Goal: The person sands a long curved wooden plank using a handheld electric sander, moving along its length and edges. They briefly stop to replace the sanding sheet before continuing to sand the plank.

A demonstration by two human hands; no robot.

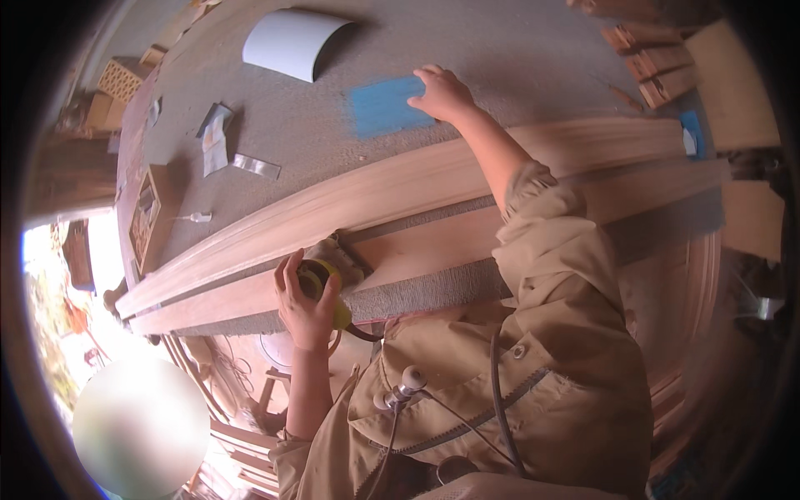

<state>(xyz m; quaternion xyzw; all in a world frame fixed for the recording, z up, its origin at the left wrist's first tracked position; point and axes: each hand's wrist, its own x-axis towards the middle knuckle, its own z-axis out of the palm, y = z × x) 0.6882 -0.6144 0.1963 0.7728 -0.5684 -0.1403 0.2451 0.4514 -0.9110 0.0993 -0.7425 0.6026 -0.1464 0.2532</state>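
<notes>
My left hand (305, 302) is wrapped around a yellow-green and black power sander (317, 279). The sander's grey end rests at the edge of a long, flat wooden board (425, 246), and its dark cord trails toward me. Farther away, my right hand (443, 93) reaches across to a blue rectangular patch or sheet (383, 106) on the bench. Its thumb and fingers are apart at the right edge of the blue; nothing shows lifted between them. A wider moulded wooden plank (367, 187) lies beyond the flat board, under my right forearm.
A curved white sheet (293, 42) lies at the far side of the grey bench (383, 42). To the left are torn paper scraps (215, 142), a metallic strip (257, 166) and a wooden box (150, 218). Wooden blocks (658, 62) sit at the far right.
</notes>
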